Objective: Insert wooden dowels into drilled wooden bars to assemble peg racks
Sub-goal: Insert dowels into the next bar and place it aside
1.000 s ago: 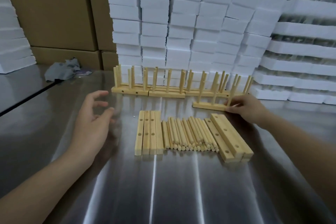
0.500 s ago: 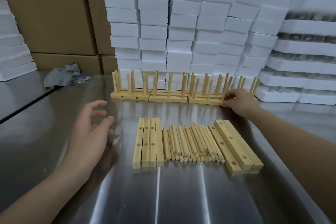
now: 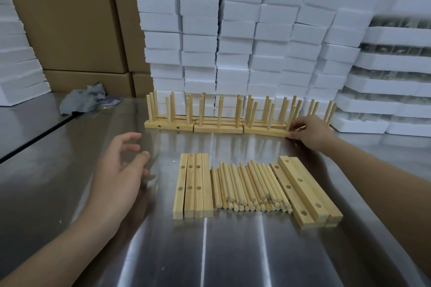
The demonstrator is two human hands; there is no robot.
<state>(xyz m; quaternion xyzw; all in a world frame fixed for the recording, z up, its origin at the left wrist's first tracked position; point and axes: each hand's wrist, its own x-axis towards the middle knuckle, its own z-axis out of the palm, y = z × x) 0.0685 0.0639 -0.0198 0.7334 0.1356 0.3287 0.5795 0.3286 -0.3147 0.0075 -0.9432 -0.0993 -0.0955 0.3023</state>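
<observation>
Three racks (image 3: 217, 127) stand along the worktop's (image 3: 233, 251) far edge.
My right grip (image 3: 310, 131) pinches the end of the rightmost rack (image 3: 265, 131); my left grip (image 3: 121, 170) hovers open, holding nothing. Loose dowels (image 3: 249, 186) lie mid-worktop between two sets of drilled bars (image 3: 193, 186).

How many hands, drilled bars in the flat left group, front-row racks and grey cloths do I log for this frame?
Hands: 2 (left hand, right hand)
Drilled bars, left group: 4
Front-row racks: 3
Grey cloth: 1
Total: 10
</observation>
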